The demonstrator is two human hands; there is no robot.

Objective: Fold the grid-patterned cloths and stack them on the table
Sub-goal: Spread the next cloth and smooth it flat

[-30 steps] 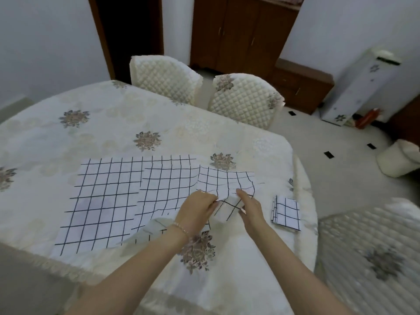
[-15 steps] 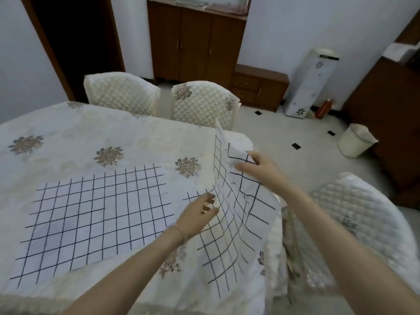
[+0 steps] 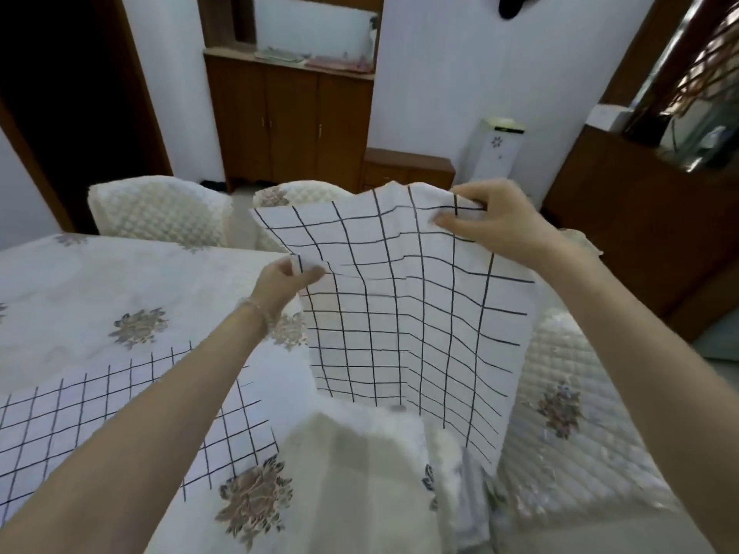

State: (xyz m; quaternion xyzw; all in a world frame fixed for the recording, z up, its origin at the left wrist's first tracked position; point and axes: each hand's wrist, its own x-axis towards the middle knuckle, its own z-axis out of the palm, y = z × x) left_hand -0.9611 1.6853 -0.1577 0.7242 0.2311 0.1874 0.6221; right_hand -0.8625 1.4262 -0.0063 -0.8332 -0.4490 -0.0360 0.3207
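Head view. I hold one grid-patterned cloth up in the air in front of me, over the near edge of the tabletop. My left hand pinches the cloth's left edge a little below its upper left corner, thumb and fingers closed on the fabric. My right hand pinches the upper right corner, fingers curled round the hem. The cloth hangs open between the two hands, slack and creased down the middle, its lower edge near the tabletop's hanging floral cover; I cannot tell whether it touches.

A second grid-patterned cloth lies spread flat on the tabletop at lower left, partly under my left forearm, unfolded. No folded cloth and no stack shows here; the held cloth and my arms hide part of the tabletop, so I cannot say none exists.

Judged progress: early. The held cloth is lifted but shows no fold yet; the flat cloth is untouched. Left to do, as I judge it: bring corners together, fold this cloth, set it down, then fold the second and stack it on top.

Behind the tabletop stand two quilted chairs and a wooden cabinet.
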